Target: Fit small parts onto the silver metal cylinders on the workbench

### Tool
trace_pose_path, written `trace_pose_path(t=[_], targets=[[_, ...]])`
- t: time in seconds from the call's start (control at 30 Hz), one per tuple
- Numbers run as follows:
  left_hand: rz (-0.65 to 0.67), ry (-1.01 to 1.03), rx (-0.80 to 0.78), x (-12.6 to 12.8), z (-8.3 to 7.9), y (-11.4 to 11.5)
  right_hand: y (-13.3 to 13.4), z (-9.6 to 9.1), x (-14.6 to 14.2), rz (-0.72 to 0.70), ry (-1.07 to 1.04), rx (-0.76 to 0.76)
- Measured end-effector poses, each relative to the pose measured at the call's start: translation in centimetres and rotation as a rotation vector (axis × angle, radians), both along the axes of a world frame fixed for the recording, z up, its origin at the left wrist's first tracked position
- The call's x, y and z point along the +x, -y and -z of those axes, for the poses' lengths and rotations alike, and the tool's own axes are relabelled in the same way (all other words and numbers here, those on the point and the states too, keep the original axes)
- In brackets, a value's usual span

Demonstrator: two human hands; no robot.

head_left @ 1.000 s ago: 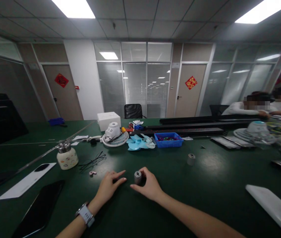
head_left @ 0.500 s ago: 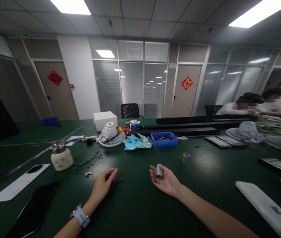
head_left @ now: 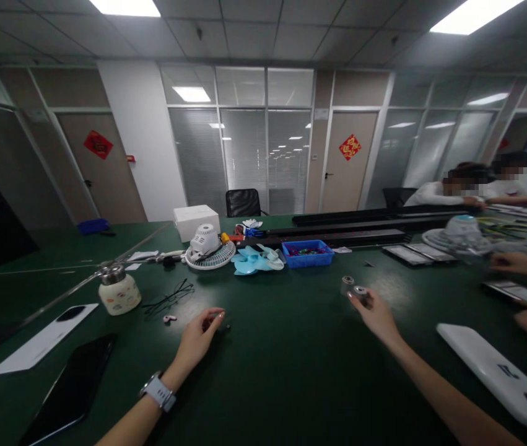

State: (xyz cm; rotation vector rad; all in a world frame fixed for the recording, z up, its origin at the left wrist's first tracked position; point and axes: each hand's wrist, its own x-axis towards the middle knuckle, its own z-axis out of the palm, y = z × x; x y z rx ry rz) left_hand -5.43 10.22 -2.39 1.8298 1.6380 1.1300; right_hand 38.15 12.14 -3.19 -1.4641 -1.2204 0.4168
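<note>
While one grey metallic cylinder [head_left: 347, 284] stands upright and free right of the frame's centre, the person's right hand [head_left: 375, 314] grips a second cylinder [head_left: 360, 291] just beside it, not yet released; whether the two touch cannot be told. Left of centre, the left hand [head_left: 200, 334] has its fingers curled together, any contents hidden, near a tiny dark piece [head_left: 228, 326] on the smooth green tabletop [head_left: 291, 359]. Higher up, thin, curved, pale-blue fan blades [head_left: 244, 266] look like plastic, next to a straight-sided blue tray [head_left: 309, 261]

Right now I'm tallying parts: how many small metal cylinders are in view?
2: one cylinder in the right hand, another cylinder on the green table just to its left. Others might be hidden.
</note>
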Motion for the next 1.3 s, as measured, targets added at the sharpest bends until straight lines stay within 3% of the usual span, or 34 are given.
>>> trace_pose_path(t=[0.1,0.2,0.27,0.37,0.43,0.5,0.6,0.67,0.77,0.87,0.97,1.07,1.17,1.23,1.3], targets=[[-0.007,-0.013,-0.004,-0.2,0.1,-0.2,-1.6,1.2,2.7,0.123,0.061,-0.033],[-0.012,-0.022,-0.004,-0.2,0.1,-0.1,-1.4,1.1,2.6,0.202,0.108,-0.104],[-0.03,-0.013,0.006,-0.1,-0.1,0.1,0.1,0.0,0.8,0.3,0.236,-0.046],[-0.054,0.016,0.025,0.1,-0.2,0.2,3.6,-2.1,-4.7,0.361,0.499,0.247],[-0.057,0.037,0.039,0.2,-0.3,0.2,5.6,-3.1,-10.0,0.215,0.574,0.362],[-0.062,0.058,0.052,0.2,-0.2,0.2,6.2,-3.3,-15.6,-0.016,0.624,0.286],[-0.079,0.074,0.062,0.0,-0.1,0.2,4.7,-2.4,-22.6,-0.372,0.698,0.135],[-0.074,0.076,0.058,-0.2,0.0,0.3,3.1,-1.6,-25.6,-0.508,0.71,0.054],[-0.051,0.072,0.049,-0.2,0.2,0.4,1.6,-0.9,-27.1,-0.529,0.653,-0.021],[-0.038,0.05,0.04,-0.2,0.5,0.2,1.9,-1.7,-24.4,-0.573,0.612,-0.001],[-0.042,0.017,0.025,-0.3,0.6,0.0,2.7,-3.6,-17.4,-0.569,0.637,0.103],[-0.028,-0.001,0.005,-0.3,0.5,0.0,2.7,-5.4,-8.0,-0.289,0.629,0.157],[-0.037,-0.017,0.006,-0.2,0.2,0.1,1.7,-6.1,0.4,0.062,0.59,0.094],[-0.052,-0.018,0.004,-0.1,-0.1,0.2,1.0,-5.8,4.1,0.153,0.569,0.005],[-0.064,-0.014,-0.001,0.0,-0.2,0.3,0.7,-5.4,5.9,0.15,0.548,-0.066]])
